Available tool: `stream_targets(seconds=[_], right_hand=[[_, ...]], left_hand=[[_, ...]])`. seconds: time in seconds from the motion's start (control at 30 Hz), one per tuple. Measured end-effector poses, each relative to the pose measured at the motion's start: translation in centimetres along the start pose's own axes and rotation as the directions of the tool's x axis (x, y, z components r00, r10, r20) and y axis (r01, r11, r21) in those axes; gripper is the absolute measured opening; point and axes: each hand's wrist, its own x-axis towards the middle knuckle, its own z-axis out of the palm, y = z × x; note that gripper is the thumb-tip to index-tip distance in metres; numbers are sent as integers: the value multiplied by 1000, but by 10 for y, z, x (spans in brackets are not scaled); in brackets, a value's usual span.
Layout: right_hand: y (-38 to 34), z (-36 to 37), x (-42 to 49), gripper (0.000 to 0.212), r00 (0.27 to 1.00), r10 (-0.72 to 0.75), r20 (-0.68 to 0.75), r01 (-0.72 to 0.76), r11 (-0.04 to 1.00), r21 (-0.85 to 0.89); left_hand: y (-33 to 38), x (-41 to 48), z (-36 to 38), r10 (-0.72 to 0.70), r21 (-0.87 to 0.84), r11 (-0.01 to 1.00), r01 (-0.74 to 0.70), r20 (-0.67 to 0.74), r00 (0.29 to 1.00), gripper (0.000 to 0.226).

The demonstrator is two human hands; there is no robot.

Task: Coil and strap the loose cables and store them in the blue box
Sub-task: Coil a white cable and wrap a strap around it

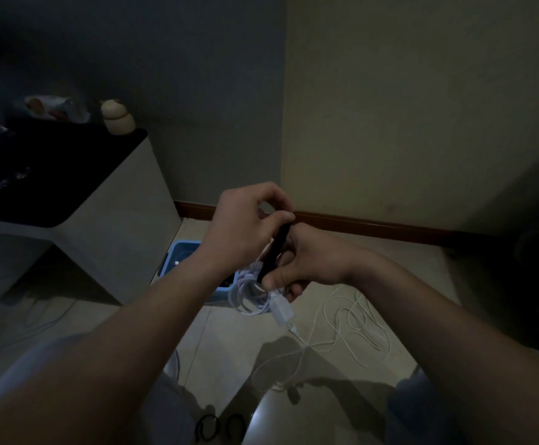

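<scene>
While the fingertips [283, 216] of the left hand [245, 226] pinch the upper end of a black strap [277, 248], the right hand [313, 260] curls round the coiled white cable [250, 298], with its thumb pressed on the strap's lower end. The pinch seems meant to pull the strap taut across the bundle, and the right-hand grip to keep the loops from springing apart before the strap closes. Both hands are raised in front of the body, probably so the coil hangs free below the right hand and its plug [282, 311] dangles clear of the wrap.

Beyond the left wrist the blue box [181, 253] sits on the floor against a pale cabinet [117, 226], partly hidden by the forearm. It is close enough to take the bundle once fastened, and what it already holds is too dark to tell. A loose white cable [358, 326] lies sprawled on the tiles under the right forearm, not yet coiled. Spare black straps [218, 427] lie at the bottom edge of the view — likely kept near for it. I judge the strapping of this cable to be under way, with storing yet to come.
</scene>
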Motion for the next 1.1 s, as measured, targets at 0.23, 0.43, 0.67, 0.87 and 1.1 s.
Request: stream_targets(seconds=[0.23, 0.43, 0.67, 0.87, 1.1], right_hand=[[8, 3, 4, 23, 997, 62, -52, -60, 997, 42], [6, -1, 0, 22, 990, 117, -85, -103, 984, 148], [4, -4, 3, 34, 917, 163, -363, -35, 942, 335], [6, 3, 12, 17, 847, 125, -516, 117, 904, 411], [6, 8, 16, 21, 820, 241, -520, 83, 848, 524]], left_hand=[[-9, -1, 6, 127, 112, 986, -127, 8, 992, 8], [3, -11, -4, 152, 220, 969, -109, -188, 970, 16], [-11, -38, -4, -421, 74, 905, 419, 14, 907, 20], [-21, -46, 24, -480, -164, 863, 479, 32, 877, 17], [-9, -47, 43, -330, -176, 933, 315, -66, 942, 36]])
